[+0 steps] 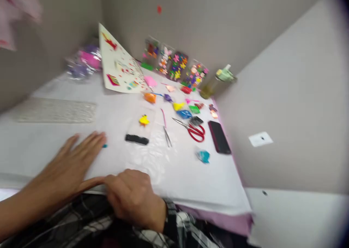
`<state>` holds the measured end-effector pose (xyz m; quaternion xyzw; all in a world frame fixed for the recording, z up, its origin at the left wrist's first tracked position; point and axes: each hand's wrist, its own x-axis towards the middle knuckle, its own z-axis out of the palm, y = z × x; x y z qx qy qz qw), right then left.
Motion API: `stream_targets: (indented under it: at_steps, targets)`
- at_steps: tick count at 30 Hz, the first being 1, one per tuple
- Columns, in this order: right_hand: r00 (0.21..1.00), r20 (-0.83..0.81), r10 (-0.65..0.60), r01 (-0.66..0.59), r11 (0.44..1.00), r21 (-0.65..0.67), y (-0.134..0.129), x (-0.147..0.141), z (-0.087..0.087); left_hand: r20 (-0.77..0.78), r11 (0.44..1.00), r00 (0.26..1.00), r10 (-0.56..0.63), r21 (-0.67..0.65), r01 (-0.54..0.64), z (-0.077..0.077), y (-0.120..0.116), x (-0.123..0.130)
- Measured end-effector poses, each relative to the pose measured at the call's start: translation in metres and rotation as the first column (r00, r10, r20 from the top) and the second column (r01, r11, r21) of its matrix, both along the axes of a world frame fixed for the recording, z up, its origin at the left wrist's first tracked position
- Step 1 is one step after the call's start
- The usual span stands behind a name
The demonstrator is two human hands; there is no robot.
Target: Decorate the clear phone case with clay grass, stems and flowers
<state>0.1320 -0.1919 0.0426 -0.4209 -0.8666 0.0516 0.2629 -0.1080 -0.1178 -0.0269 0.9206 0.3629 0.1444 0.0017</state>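
My left hand [79,157] lies flat on the white table cover, fingers stretched out. A small piece of teal clay [105,146] peeks out at its fingertips; the rest, if any, is hidden under them. My right hand [131,193] is curled closed at the table's front edge, around the tip of my left thumb [92,183]. Ahead of both hands, a clear sheet with a black strip [136,139] carries a small yellow duck figure [144,120]. Tweezers [167,136] lie to its right. Farther right is a wrapped lump of teal clay [203,156].
Red-handled scissors [195,132] and a dark phone [219,137] lie on the right. Behind them are several clay packets [184,114], decorated clear panels [165,60] and a bottle [208,90]. A picture sheet [109,64] leans at the back; a textured clear strip [56,110] lies left.
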Motion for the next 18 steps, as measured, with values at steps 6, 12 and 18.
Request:
stream_targets:
  at_steps: [6,12,18]
  targets:
    - [0.968,-0.238,-0.085,0.098,0.994,0.042,0.002,0.009,-0.008,-0.023,0.983,0.999,-0.028,0.179,0.032,0.013,-0.001,0.006]
    - [0.952,-0.294,-0.081,0.118,0.987,0.11,0.002,0.002,-0.01,-0.028,0.989,0.998,-0.049,0.141,0.053,0.01,-0.047,-0.023]
    - [0.958,-0.279,-0.064,0.11,0.982,0.151,0.004,-0.001,-0.015,0.004,0.979,1.0,0.0,0.205,-0.001,0.022,0.019,0.022]
